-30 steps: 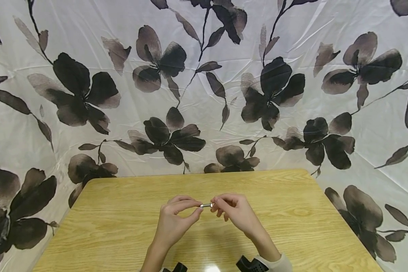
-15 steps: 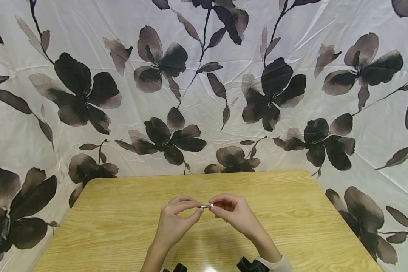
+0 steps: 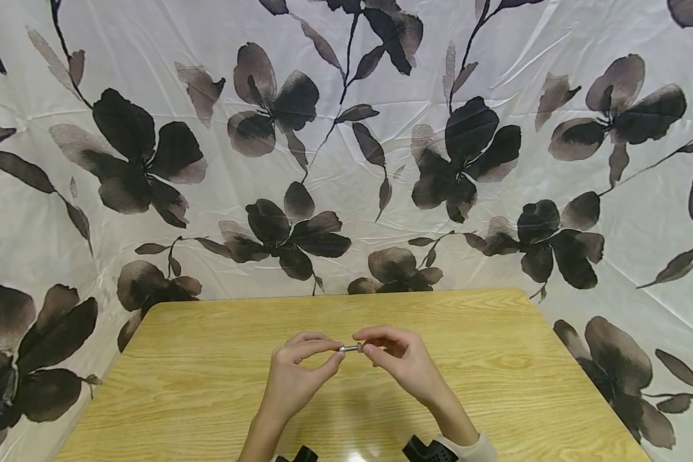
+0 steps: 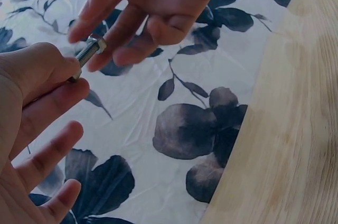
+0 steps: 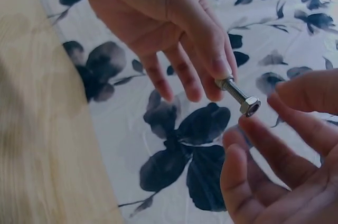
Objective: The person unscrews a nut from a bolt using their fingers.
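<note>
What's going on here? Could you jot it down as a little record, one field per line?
Left hand: the left hand pinches one end of the bolt
Right hand: the right hand is at the other end, fingers loosely bent, not gripping; contact unclear
Item: silver threaded bolt
Fitting: hexagonal nut at the end nearer the right hand
Surface: wood-grain table
Backdrop: white cloth with dark flowers

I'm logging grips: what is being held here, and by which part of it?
A bolt, pinched in the left hand at the end opposite the nut. The right hand is beside the nut, not gripping it.
</note>
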The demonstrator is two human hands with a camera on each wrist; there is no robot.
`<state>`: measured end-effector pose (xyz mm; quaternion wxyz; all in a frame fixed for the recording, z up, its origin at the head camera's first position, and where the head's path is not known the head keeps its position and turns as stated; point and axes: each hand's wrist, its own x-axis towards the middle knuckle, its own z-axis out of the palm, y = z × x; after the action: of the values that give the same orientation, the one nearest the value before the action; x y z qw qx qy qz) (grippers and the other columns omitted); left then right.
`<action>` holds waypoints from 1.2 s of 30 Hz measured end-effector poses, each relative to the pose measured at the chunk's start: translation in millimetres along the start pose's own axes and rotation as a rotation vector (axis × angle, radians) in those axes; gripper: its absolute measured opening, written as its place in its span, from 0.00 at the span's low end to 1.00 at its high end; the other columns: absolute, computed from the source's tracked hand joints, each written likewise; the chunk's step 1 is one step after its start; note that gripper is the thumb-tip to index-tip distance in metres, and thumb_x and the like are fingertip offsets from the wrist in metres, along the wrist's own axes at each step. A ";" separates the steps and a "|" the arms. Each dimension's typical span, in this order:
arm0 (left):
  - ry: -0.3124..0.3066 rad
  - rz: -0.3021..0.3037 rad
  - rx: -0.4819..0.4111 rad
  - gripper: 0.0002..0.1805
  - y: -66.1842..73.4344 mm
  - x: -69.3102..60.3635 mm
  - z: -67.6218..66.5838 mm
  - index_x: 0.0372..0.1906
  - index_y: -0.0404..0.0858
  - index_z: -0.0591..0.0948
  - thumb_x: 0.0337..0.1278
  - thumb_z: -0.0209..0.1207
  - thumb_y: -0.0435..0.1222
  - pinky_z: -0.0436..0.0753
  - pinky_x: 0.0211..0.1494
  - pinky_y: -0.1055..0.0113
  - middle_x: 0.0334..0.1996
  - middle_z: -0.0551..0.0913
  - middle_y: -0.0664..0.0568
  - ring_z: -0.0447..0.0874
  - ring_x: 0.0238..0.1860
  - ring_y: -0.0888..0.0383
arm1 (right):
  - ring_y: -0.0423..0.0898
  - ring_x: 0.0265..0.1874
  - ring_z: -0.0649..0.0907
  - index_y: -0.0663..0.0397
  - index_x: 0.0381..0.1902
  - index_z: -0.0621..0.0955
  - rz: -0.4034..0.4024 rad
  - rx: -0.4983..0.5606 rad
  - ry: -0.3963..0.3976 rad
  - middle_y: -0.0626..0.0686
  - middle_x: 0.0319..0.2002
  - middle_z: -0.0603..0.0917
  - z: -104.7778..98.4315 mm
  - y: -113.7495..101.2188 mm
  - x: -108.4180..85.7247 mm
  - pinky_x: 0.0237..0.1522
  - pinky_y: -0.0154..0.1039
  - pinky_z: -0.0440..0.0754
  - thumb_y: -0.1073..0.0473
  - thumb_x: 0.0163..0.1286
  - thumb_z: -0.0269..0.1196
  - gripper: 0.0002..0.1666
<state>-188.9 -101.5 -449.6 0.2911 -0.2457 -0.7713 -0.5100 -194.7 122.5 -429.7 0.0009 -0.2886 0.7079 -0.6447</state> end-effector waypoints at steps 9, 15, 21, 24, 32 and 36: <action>0.003 0.051 0.046 0.11 0.0 0.1 -0.1 0.35 0.48 0.93 0.48 0.77 0.30 0.84 0.46 0.60 0.34 0.90 0.60 0.86 0.42 0.59 | 0.45 0.40 0.89 0.60 0.50 0.86 0.300 -0.075 0.063 0.58 0.37 0.91 0.7 3.0 4.3 0.39 0.40 0.85 0.47 0.81 0.57 0.22; 0.009 0.140 0.067 0.13 -3.3 -1.3 1.6 0.35 0.47 0.93 0.44 0.78 0.28 0.80 0.47 0.52 0.30 0.91 0.62 0.85 0.42 0.56 | 0.44 0.36 0.90 0.60 0.44 0.88 0.287 -0.065 -0.016 0.59 0.31 0.91 0.7 4.3 3.4 0.38 0.40 0.85 0.50 0.79 0.60 0.18; 0.015 0.130 0.066 0.13 -4.3 -0.8 1.3 0.35 0.47 0.93 0.43 0.79 0.29 0.79 0.48 0.52 0.30 0.91 0.62 0.86 0.43 0.56 | 0.42 0.35 0.90 0.63 0.51 0.86 0.215 -0.030 -0.029 0.63 0.37 0.90 -0.9 2.8 3.2 0.37 0.37 0.84 0.57 0.75 0.64 0.15; 0.012 0.095 0.052 0.13 -2.8 -0.3 -0.2 0.35 0.48 0.93 0.43 0.78 0.29 0.79 0.48 0.54 0.30 0.91 0.62 0.86 0.43 0.57 | 0.41 0.35 0.89 0.65 0.52 0.85 0.181 -0.014 -0.029 0.65 0.40 0.89 -0.6 2.8 3.6 0.36 0.37 0.84 0.60 0.74 0.66 0.15; -0.006 0.016 0.020 0.11 -0.8 0.5 -2.5 0.35 0.49 0.94 0.47 0.78 0.30 0.80 0.50 0.58 0.33 0.90 0.63 0.85 0.44 0.57 | 0.41 0.41 0.87 0.65 0.50 0.86 0.101 0.004 -0.017 0.67 0.46 0.86 0.6 1.8 3.5 0.42 0.38 0.87 0.65 0.70 0.68 0.12; -0.013 0.000 0.013 0.11 -1.5 1.2 -2.8 0.35 0.50 0.94 0.48 0.78 0.31 0.80 0.49 0.57 0.34 0.90 0.62 0.85 0.44 0.57 | 0.41 0.42 0.87 0.61 0.49 0.87 0.088 0.000 -0.008 0.66 0.47 0.86 0.8 2.3 3.8 0.42 0.39 0.87 0.65 0.70 0.68 0.11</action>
<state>-190.1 -104.5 -448.8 0.2876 -0.2472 -0.7765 -0.5032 -198.5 120.2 -430.6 0.0321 -0.2598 0.7199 -0.6428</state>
